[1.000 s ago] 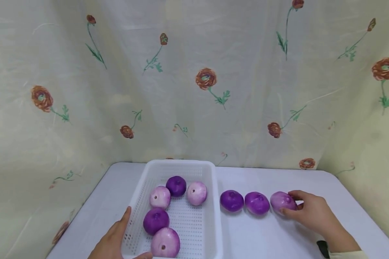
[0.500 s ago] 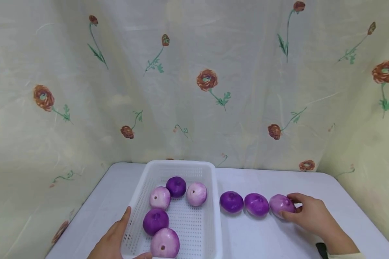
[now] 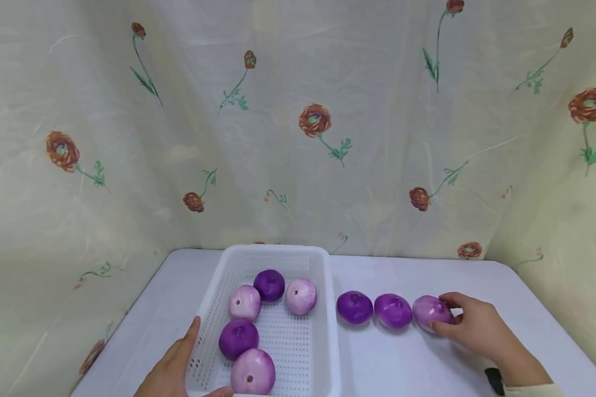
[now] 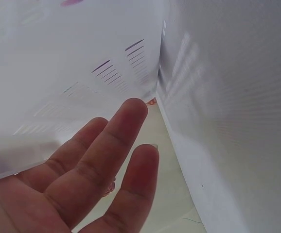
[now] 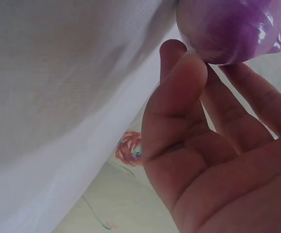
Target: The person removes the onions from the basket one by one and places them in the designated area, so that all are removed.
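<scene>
At the right end of a row of three purple onions, my right hand (image 3: 477, 325) grips a light purple onion (image 3: 431, 313) between thumb and fingers. This onion (image 5: 233, 29) is also in the right wrist view, at the fingertips. Two darker onions, one (image 3: 393, 311) beside it and another (image 3: 355, 307) nearer the basket, complete the row. My left hand (image 3: 171, 364) rests at the near left corner of a white plastic basket (image 3: 334, 331). Its fingers (image 4: 126, 124) lie nearly straight along the outside of the slotted wall; the thumb shows at the near rim.
Inside the basket sit several onions, among them a dark one (image 3: 239, 339) and a pale one (image 3: 253, 372). A white-covered table (image 3: 402, 364) bears everything. Behind and at both sides hangs a flowered curtain (image 3: 367, 209).
The view shifts slightly with the head. My right hand stays on the end onion, which has moved very slightly left toward its neighbour. The left hand has not moved.
</scene>
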Action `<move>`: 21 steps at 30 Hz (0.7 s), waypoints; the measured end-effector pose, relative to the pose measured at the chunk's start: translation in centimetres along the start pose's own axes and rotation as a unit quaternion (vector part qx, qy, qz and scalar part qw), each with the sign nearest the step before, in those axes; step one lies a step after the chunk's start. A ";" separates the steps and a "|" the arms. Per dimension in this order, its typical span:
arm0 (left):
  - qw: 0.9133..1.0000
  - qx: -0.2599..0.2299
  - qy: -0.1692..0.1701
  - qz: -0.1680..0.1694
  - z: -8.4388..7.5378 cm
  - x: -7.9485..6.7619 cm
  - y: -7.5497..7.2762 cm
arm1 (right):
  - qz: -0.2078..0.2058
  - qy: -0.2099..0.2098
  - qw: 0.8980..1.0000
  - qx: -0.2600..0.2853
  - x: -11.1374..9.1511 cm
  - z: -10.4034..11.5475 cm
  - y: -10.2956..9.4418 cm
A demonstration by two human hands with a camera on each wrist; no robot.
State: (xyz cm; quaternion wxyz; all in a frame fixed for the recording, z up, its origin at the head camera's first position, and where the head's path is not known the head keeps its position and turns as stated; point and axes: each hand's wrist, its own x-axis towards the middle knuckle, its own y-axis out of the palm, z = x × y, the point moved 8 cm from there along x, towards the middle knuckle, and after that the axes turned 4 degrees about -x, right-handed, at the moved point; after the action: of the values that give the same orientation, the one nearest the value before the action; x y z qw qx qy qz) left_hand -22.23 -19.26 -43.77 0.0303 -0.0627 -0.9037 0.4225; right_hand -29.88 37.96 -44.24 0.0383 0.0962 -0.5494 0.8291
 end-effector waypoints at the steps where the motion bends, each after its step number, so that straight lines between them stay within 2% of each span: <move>1: 1.000 0.000 0.000 -0.001 0.0 0.0 0.0 | 0.002 0.000 1.000 0.001 0.0 0.0 0.0; 21: 1.000 0.003 -0.004 -0.001 -0.1 -0.1 0.0 | 0.012 0.010 1.000 0.002 0.0 -0.3 0.1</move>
State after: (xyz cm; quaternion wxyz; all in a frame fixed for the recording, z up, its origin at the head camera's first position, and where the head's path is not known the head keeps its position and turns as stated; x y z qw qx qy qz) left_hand -22.17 -19.23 -43.74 0.0277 -0.0599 -0.9027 0.4251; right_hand -29.95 38.21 -44.46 0.0339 0.0811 -0.5484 0.8316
